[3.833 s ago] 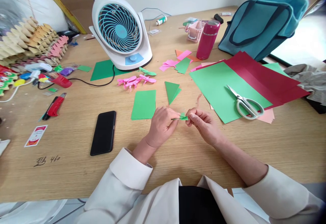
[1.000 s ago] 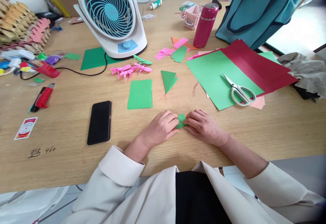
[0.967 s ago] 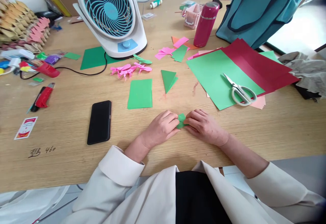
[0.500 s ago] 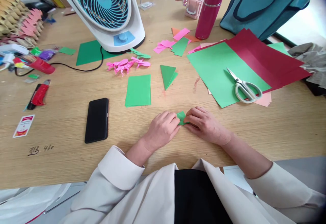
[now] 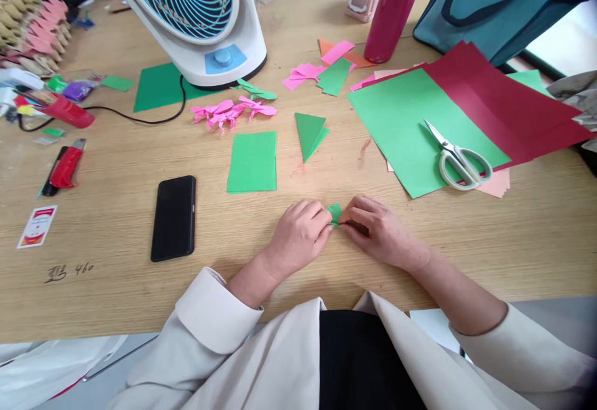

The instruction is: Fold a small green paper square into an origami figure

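Observation:
A small folded piece of green paper (image 5: 334, 212) is pinched between my two hands near the table's front edge. My left hand (image 5: 301, 231) grips its left end, fingers curled, and my right hand (image 5: 375, 228) closes on its right end with thumb and fingertips. My fingers hide both ends of the piece. Behind my hands lie a stack of green paper squares (image 5: 252, 162) and a folded green triangle (image 5: 310, 136). Pink folded paper figures (image 5: 228, 113) rest farther back, beside a pale green one (image 5: 255, 91).
White-handled scissors (image 5: 459, 160) lie on green and red sheets (image 5: 420, 124) at the right. A black phone (image 5: 173, 218) lies at the left. A fan (image 5: 224, 55), a red bottle (image 5: 392, 15) and a teal bag (image 5: 494, 12) stand at the back.
The view has shifted slightly, so the table objects sit a little higher and spread outward. My right fingertips have moved slightly on the paper; both hands still hold it.

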{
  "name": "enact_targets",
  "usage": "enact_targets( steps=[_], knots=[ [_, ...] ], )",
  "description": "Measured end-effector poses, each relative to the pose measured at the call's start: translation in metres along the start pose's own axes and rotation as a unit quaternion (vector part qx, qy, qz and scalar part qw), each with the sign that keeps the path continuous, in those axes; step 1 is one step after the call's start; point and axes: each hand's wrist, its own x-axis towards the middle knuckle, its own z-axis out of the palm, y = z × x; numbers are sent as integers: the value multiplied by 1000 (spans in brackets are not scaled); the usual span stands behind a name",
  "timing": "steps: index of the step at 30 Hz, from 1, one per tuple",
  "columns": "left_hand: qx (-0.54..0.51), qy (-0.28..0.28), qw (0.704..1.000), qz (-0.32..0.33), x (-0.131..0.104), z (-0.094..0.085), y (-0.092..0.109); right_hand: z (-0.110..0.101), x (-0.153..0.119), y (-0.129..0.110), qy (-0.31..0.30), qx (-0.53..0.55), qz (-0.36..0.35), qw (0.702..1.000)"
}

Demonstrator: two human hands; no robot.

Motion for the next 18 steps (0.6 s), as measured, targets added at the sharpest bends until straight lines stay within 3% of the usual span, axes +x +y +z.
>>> enact_targets(
  steps=[18],
  knots=[
    [9,0,1000,-4,3,2,-3,2,4,-3,-34,-44,1,998]
  ],
)
